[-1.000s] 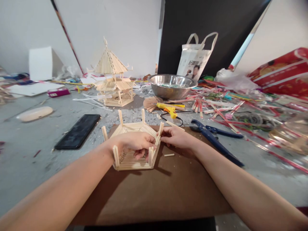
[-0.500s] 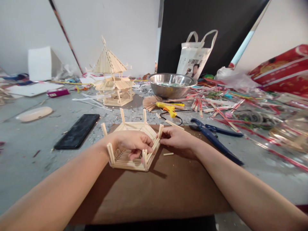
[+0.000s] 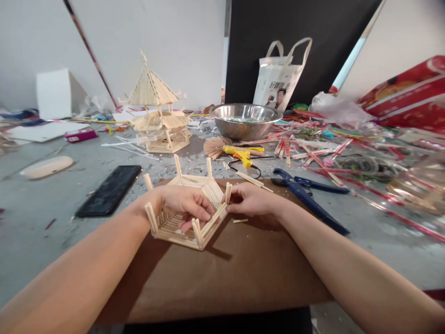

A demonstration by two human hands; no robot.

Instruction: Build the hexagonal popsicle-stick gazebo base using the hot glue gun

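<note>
A hexagonal base of pale wooden sticks, with short upright posts at its corners, rests on a brown board. My left hand lies over the middle of the base, fingers curled down onto its floor and near rim. My right hand pinches the base's right corner post from outside. A short loose stick lies on the board just below my right hand.
A finished stick pagoda stands behind, with a black phone to the left, a yellow glue gun, blue pliers at the right, a steel bowl, and scattered red-wrapped chopsticks on the grey table.
The stick base has turned on the board, its near corner swinging left, and both hands shifted slightly left with it.
</note>
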